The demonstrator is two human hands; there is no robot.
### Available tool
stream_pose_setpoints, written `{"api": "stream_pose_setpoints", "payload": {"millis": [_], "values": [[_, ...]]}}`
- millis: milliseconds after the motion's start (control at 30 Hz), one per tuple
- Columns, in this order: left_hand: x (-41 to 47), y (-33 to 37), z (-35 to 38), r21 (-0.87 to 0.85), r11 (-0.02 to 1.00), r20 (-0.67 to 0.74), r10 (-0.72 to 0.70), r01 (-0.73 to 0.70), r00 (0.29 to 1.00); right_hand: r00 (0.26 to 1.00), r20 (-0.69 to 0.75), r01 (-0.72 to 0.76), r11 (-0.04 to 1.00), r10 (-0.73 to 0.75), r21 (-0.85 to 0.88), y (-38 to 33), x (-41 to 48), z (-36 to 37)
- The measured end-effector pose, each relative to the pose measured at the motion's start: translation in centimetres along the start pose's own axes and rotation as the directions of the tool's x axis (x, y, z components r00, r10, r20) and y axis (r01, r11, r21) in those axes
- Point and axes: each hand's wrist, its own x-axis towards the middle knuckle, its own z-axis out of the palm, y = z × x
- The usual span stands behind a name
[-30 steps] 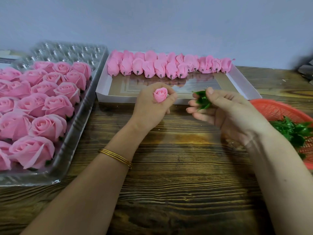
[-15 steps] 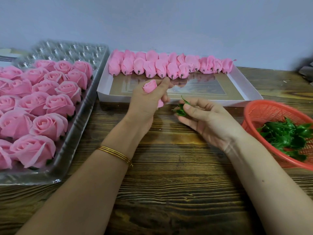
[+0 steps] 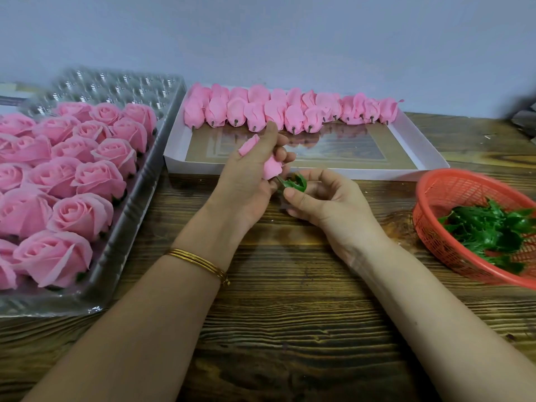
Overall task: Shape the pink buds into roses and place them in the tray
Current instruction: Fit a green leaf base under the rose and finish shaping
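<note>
Left hand (image 3: pixel 246 181) gripping pink bud (image 3: pixel 271 166), right hand (image 3: pixel 324 201) pinching green calyx (image 3: pixel 295 182)

Dark wooden table (image 3: pixel 290 329) against a plain pale-blue wall (image 3: pixel 261 33).

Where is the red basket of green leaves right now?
In the head view, the red basket sits at the wooden table's right edge, just in front of the white box and right of the right hand.
</note>
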Motion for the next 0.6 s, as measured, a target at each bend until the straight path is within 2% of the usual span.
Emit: {"api": "stream_pose_setpoints", "payload": {"millis": [367, 600], "values": [[-0.77, -0.21, 1.08, 0.066, 0.998, 0.043, -0.014, 0.011, 0.999, 0.992, -0.017, 0.120, 0.992, -0.121, -0.046, 0.23, 0.00, 0.25], [-0.66, -0.32, 0.98, 0.086, 0.996, 0.044, -0.018, 0.014, 0.999, 0.992, -0.014, 0.126, 0.992, -0.126, -0.001, 0.35, 0.00, 0.38]]}}
